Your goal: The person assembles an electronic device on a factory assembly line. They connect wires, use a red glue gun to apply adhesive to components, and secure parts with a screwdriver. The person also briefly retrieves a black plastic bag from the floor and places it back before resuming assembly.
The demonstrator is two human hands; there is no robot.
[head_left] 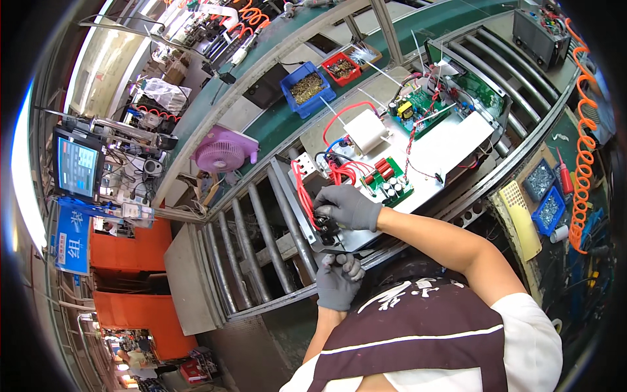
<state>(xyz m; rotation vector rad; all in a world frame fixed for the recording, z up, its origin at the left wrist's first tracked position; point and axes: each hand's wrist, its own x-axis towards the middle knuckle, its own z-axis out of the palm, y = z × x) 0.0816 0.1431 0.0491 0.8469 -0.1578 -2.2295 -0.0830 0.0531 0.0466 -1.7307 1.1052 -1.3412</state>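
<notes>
An open metal chassis (450,140) lies on the roller conveyor, holding green circuit boards (388,183), a white block (367,129) and red wires (302,186). My right hand (349,206), in a grey glove, reaches over the chassis's near left corner and presses on a small black part (326,227) beside the red wires. My left hand (338,279), also grey-gloved, is closed against the outside of that same corner, near the chassis's end wall. Whether it holds a small piece there is hidden by the fingers.
Conveyor rollers (258,242) run to the left. A blue bin (307,88) and a red bin (341,68) of small parts stand behind, with a pink fan (224,151). Blue screw bins (547,209), an orange coiled hose (581,170) and a yellow strip (522,219) are on the right.
</notes>
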